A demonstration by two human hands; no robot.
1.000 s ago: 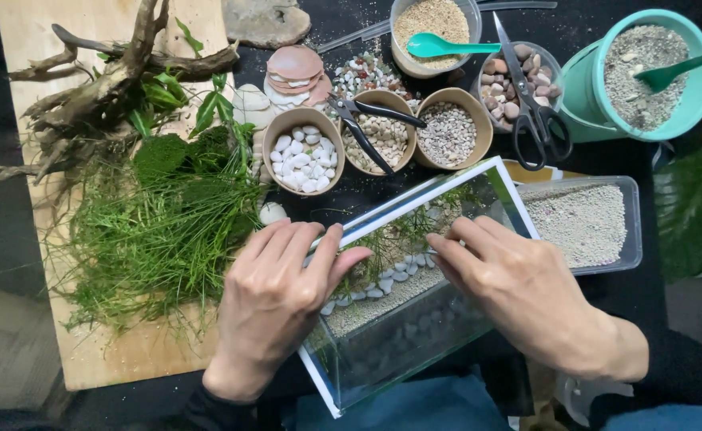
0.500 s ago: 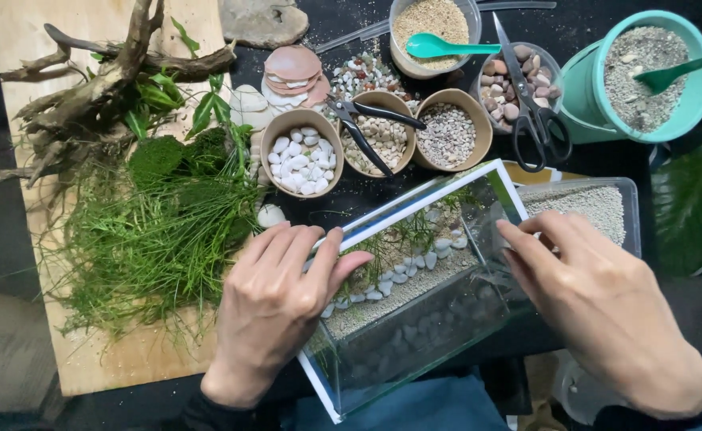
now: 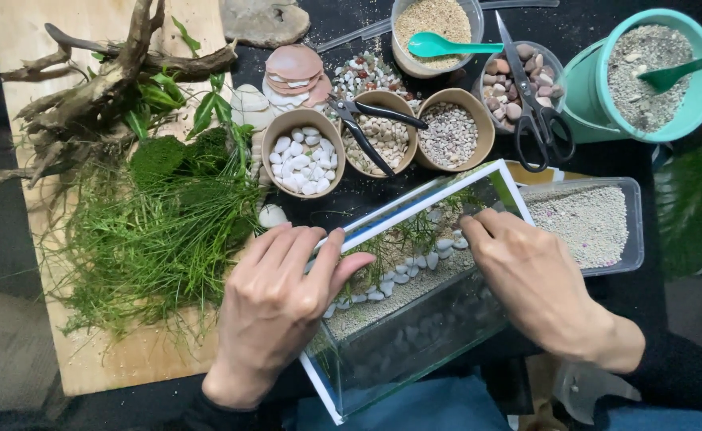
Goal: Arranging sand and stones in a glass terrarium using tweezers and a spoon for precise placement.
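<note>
A clear glass tank with a white rim lies tilted toward me on the black table. Inside it are sand, white pebbles and thin green plants. My left hand rests flat on the tank's left rim, thumb over the edge. My right hand is on the tank's right side, fingertips curled at its far right rim near the plants. Neither hand carries a loose object.
Driftwood, moss and grass lie on a wooden board at left. Behind the tank stand bowls of white pebbles and gravel, pliers, scissors, a teal bucket and a sand tray.
My right hand swung out to the right of the tank, then came back to its far right rim. The left hand stayed on the left rim.
</note>
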